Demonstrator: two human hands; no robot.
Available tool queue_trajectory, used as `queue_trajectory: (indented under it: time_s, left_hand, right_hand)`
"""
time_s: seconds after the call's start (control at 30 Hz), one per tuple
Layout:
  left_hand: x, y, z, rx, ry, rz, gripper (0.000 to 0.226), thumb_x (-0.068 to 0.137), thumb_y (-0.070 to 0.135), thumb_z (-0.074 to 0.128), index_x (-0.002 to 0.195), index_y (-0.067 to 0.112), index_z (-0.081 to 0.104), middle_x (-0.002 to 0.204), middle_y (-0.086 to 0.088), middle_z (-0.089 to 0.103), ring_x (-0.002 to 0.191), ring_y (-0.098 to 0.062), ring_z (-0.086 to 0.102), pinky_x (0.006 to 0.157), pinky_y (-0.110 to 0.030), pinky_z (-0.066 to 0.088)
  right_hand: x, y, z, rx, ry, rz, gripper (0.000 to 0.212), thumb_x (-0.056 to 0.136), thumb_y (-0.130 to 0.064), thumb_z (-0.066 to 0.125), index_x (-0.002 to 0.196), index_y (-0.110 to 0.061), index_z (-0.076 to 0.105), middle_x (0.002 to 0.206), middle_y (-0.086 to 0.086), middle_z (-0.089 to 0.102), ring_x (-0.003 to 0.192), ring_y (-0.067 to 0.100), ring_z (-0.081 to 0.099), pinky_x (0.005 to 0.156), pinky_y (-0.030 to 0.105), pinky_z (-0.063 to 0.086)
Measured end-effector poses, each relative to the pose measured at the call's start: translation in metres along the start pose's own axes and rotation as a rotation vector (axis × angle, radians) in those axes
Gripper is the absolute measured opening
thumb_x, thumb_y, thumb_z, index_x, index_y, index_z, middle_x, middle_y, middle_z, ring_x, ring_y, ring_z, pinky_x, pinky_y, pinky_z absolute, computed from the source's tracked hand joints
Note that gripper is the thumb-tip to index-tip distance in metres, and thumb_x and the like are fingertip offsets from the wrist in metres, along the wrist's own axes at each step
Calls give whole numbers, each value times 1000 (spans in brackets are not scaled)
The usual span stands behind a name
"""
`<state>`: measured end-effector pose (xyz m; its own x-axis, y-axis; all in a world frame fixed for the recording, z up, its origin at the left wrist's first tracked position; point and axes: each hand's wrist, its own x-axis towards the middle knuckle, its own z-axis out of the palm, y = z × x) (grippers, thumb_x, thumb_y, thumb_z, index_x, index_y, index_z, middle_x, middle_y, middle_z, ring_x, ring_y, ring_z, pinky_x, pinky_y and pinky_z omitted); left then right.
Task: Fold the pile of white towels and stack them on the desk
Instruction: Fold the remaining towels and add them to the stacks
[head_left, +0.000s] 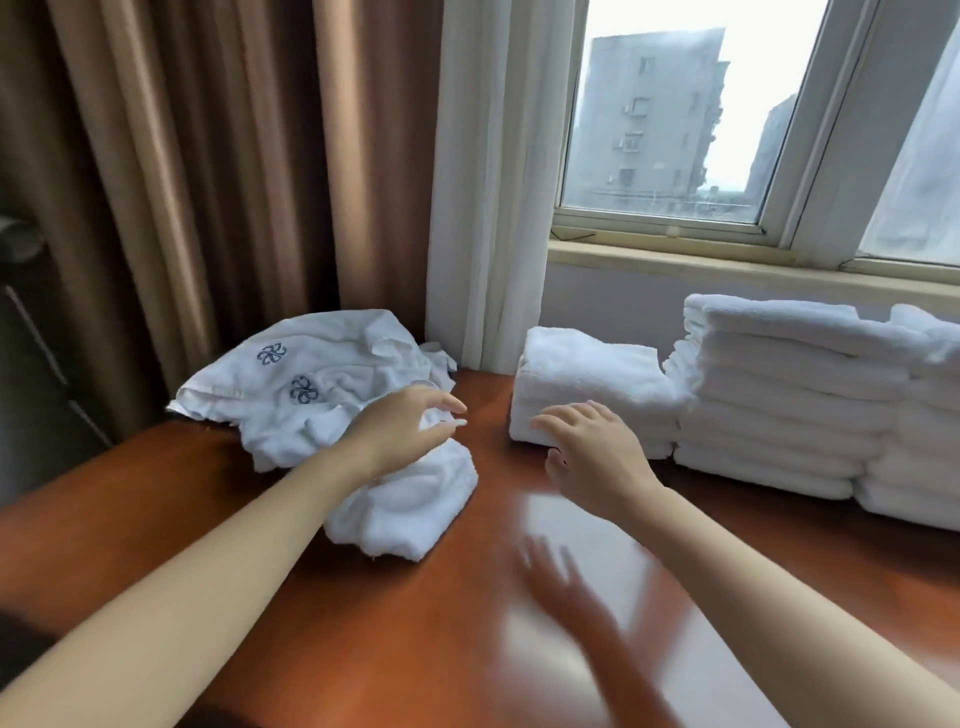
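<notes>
Left hand (402, 428), fingers spread and empty, above the unfolded towel pile (332, 415) at the left of the bench (363, 623). Right hand (592, 457), fingers loosely spread, touching a short folded stack (592, 384) beside taller stacks (779, 395) under the window.

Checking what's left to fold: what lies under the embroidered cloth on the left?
Beneath the embroidered cloth, crumpled white towels spill forward onto the desk. The left hand hovers over them. How many are buried can't be seen.
</notes>
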<state>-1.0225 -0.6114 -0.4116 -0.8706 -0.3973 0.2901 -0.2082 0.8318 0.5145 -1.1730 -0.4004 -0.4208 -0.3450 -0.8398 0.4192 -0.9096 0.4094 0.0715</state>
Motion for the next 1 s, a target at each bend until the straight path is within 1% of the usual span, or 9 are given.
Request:
queue_trajectory:
  time_s: [0.13, 0.2, 0.33, 0.43, 0.57, 0.67, 0.77, 0.87, 1.0]
  left_hand:
    - [-38, -22, -16, 61, -36, -90, 26, 92, 37, 58, 117, 45, 63, 129, 24, 53, 103, 3, 54, 84, -18, 41]
    - [-52, -33, -18, 56, -49, -134, 29, 94, 35, 57, 122, 43, 61, 133, 20, 53, 110, -1, 53, 91, -22, 42]
    - [-73, -48, -14, 36, -111, -173, 45, 99, 18, 46, 139, 39, 51, 146, 16, 48, 131, -5, 47, 108, -30, 40]
    - [-81, -52, -8, 6, -120, -202, 55, 96, 10, 42, 144, 37, 46, 147, 14, 50, 134, -5, 46, 112, -34, 40]
    - [-87, -53, -4, -66, -103, -283, 62, 89, 14, 48, 144, 42, 43, 140, 18, 54, 129, 0, 49, 108, -29, 41]
    - [-88, -51, -6, -84, -133, -298, 68, 86, 18, 53, 145, 47, 37, 134, 26, 56, 117, 3, 54, 94, -20, 46]
    - [-89, -47, -6, -190, -159, -308, 73, 84, 14, 57, 147, 43, 36, 129, 21, 62, 118, 2, 55, 98, -23, 47]
    - [-92, -37, -1, -229, -175, -302, 70, 83, 17, 58, 147, 39, 37, 119, 22, 66, 119, 0, 57, 101, -28, 47]
    - [-96, -16, 9, -217, -199, -278, 72, 75, 29, 47, 145, 41, 38, 112, 30, 67, 116, 0, 58, 103, -33, 47]
  right_hand:
    - [-1, -43, 10, 79, -30, -66, 47, 91, -18, 49, 136, -28, 56, 139, -10, 57, 128, 15, 49, 112, 27, 26]
    - [1, -63, 16, 122, -59, -90, 50, 90, -19, 51, 139, -30, 53, 142, -11, 54, 132, 14, 45, 113, 28, 26]
    - [8, -97, 27, 268, -164, -123, 61, 90, -22, 54, 148, -33, 41, 155, -13, 38, 145, 12, 29, 113, 31, 29]
    - [10, -112, 37, 333, -282, -107, 67, 90, -23, 53, 152, -35, 32, 159, -14, 31, 147, 11, 23, 111, 35, 36]
    - [5, -115, 48, 427, -382, 18, 68, 90, -30, 51, 152, -38, 26, 149, -12, 37, 137, 13, 34, 97, 38, 46]
    - [2, -110, 49, 467, -414, 42, 62, 91, -34, 49, 150, -41, 31, 143, -11, 40, 133, 14, 36, 100, 40, 44]
    - [-1, -106, 48, 560, -381, 93, 45, 96, -36, 41, 140, -40, 47, 138, -10, 46, 132, 14, 35, 100, 38, 41]
    - [-5, -103, 46, 591, -328, 142, 28, 96, -47, 44, 115, -37, 62, 118, -8, 53, 124, 14, 40, 94, 38, 43]
    - [-14, -90, 42, 589, -241, 204, 32, 91, -61, 50, 80, -33, 62, 95, -8, 55, 100, 15, 51, 75, 35, 46]
